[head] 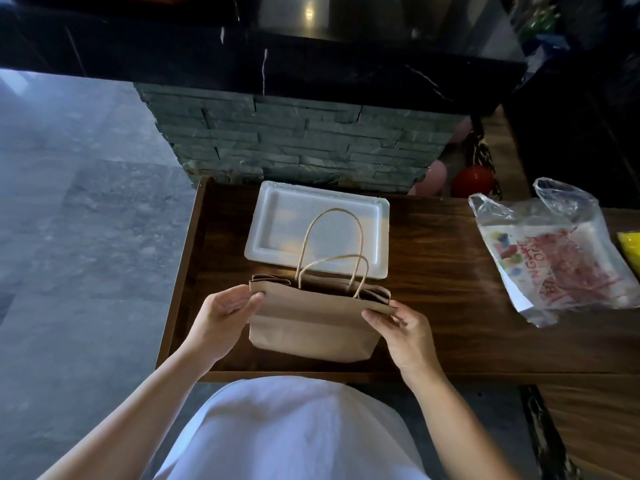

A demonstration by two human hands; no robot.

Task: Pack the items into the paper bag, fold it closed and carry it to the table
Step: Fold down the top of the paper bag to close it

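A brown paper bag (pixel 311 323) with two twisted paper handles stands on the dark wooden counter (pixel 433 271), its top pressed nearly flat. My left hand (pixel 225 310) pinches the bag's upper left corner. My right hand (pixel 401 330) pinches the upper right corner. A white foam tray (pixel 277 220) lies just behind the bag, and the handles stand up in front of it. What is inside the bag is hidden.
A clear plastic bag (pixel 554 251) with red print and white contents lies on the counter to the right. A yellow object (pixel 630 244) shows at the right edge. A stone-faced wall (pixel 294 143) rises behind the counter; grey floor lies to the left.
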